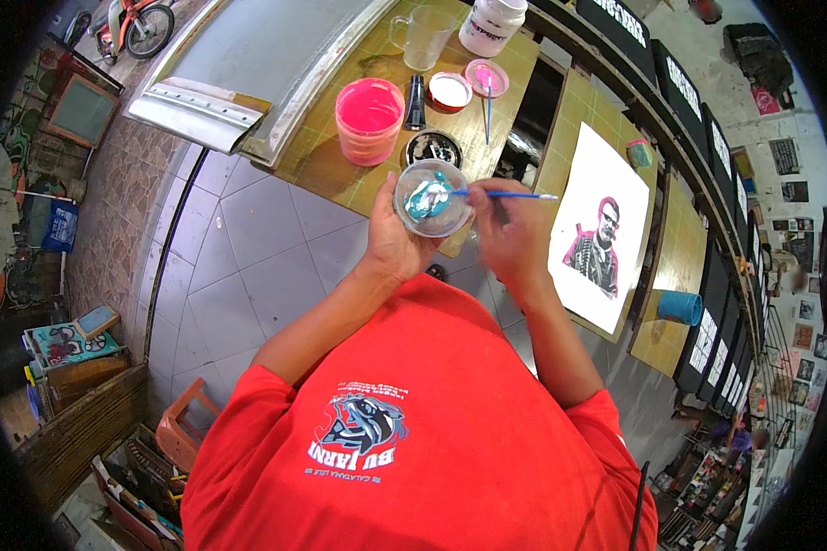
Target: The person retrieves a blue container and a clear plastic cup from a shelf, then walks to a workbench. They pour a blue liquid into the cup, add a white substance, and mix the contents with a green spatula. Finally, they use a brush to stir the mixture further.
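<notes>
In front of my chest, my left hand (390,237) is wrapped around a clear plastic cup (409,219), tilted so that its inside shows. Teal and white paint (426,199) lies in it, only partly blended. My right hand (515,241) pinches a thin blue paintbrush (516,195) close to the cup's right rim. One end of the brush reaches into the cup at the paint; the other points right, toward a white sheet (568,253) with a black-and-pink portrait print. Just beyond the cup sits a round black-rimmed lid or tub (435,135).
On the wooden table stand a pink paint tub (369,119), black tube (415,103), clear jug (424,41), white jar (492,26) and white-filled lid (450,90). A second brush (488,115) rests on a pink lid (485,72). A framed screen (276,60) covers the left side; a blue cup (680,307) lies far right.
</notes>
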A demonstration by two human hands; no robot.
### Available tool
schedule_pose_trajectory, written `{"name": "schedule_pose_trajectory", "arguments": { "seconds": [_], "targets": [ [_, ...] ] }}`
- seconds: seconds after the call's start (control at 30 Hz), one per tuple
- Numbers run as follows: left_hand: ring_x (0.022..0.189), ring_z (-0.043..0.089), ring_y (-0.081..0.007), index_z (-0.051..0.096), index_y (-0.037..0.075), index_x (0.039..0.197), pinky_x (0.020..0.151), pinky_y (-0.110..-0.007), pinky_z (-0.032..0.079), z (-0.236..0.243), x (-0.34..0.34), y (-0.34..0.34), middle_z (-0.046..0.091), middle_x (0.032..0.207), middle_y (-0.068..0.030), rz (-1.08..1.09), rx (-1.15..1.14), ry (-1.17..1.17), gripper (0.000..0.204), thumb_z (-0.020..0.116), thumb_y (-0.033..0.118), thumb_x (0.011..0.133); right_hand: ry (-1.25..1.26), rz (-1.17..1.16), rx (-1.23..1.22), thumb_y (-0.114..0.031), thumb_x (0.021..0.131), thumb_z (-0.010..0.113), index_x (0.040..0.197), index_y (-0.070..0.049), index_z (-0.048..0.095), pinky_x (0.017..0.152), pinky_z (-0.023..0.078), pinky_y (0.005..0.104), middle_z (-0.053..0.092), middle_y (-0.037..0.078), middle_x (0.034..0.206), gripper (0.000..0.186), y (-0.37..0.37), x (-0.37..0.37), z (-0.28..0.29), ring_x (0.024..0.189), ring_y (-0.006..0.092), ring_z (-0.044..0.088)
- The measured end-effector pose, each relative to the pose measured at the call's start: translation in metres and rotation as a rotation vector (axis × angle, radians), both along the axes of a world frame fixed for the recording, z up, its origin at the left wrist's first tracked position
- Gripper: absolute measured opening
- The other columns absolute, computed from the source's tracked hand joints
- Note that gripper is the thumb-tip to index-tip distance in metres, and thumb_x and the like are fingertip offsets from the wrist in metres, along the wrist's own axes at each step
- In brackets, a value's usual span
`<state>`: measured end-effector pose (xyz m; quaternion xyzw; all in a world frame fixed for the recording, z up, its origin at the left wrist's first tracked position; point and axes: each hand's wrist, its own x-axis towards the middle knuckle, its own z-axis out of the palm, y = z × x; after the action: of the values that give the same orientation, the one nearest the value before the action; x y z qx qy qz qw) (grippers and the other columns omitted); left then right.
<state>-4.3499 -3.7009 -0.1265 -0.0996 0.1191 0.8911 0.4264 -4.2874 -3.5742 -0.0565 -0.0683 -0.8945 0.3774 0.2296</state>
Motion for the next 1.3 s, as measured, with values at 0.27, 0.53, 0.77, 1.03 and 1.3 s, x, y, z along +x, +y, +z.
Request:
{"name": "schedule_pose_trajectory", "arguments": {
  "seconds": [0.27, 0.53, 0.77, 1.03, 1.3],
  "targets": [
    [0.113, 0.057, -0.0288, 0.053, 0.009, 0.127, 0.098, -0.048, 0.045, -0.002, -0.002, -0.004, 0.059, 0.124, -0.0126, -0.002, -0.022, -0.011, 0.059, 0.027, 0.052, 0.097, -0.046, 0.017, 0.096, -0.016, 0.085, 0.066, 0.088, -0.004, 0.068, 0.068, 0.049, 0.0412, 0.067, 0.015, 0.083, 0.013, -0.004, 0.004, -0.003, 0.078, 0.0334, 0.063],
    [0.113, 0.057, -0.0263, 0.052, 0.009, 0.127, 0.097, -0.045, 0.046, -0.004, -0.003, -0.008, 0.059, 0.123, -0.0120, 0.000, 0.002, 0.016, 0.059, 0.024, 0.052, 0.098, -0.014, 0.026, 0.035, -0.013, 0.084, 0.066, 0.088, -0.003, 0.067, 0.070, 0.048, 0.0412, 0.066, 0.015, 0.082, 0.011, -0.002, -0.003, -0.002, 0.077, 0.0333, 0.063],
    [0.112, 0.058, -0.0263, 0.052, 0.009, 0.127, 0.097, -0.046, 0.047, -0.002, -0.006, -0.010, 0.059, 0.123, -0.0114, 0.001, -0.021, 0.012, 0.060, 0.025, 0.054, 0.098, -0.023, 0.038, 0.096, -0.012, 0.084, 0.066, 0.089, -0.005, 0.067, 0.070, 0.048, 0.0409, 0.066, 0.014, 0.081, 0.009, -0.004, 0.000, -0.004, 0.076, 0.0331, 0.063],
    [0.113, 0.058, -0.0260, 0.053, 0.011, 0.127, 0.097, -0.046, 0.047, -0.006, -0.010, -0.011, 0.060, 0.122, -0.0102, 0.006, 0.013, 0.036, 0.058, 0.026, 0.053, 0.097, 0.024, 0.059, 0.051, -0.011, 0.084, 0.066, 0.091, -0.005, 0.066, 0.069, 0.047, 0.0411, 0.066, 0.014, 0.084, 0.009, -0.004, -0.006, -0.005, 0.076, 0.0330, 0.061],
    [0.112, 0.058, -0.0262, 0.053, 0.010, 0.127, 0.097, -0.045, 0.047, -0.004, -0.013, -0.010, 0.061, 0.121, -0.0103, 0.039, -0.051, 0.001, 0.059, 0.027, 0.054, 0.097, -0.012, 0.110, 0.096, -0.010, 0.084, 0.066, 0.090, -0.005, 0.065, 0.067, 0.047, 0.0419, 0.064, 0.014, 0.082, 0.008, -0.011, -0.006, -0.004, 0.075, 0.0341, 0.061]
  ]
}}
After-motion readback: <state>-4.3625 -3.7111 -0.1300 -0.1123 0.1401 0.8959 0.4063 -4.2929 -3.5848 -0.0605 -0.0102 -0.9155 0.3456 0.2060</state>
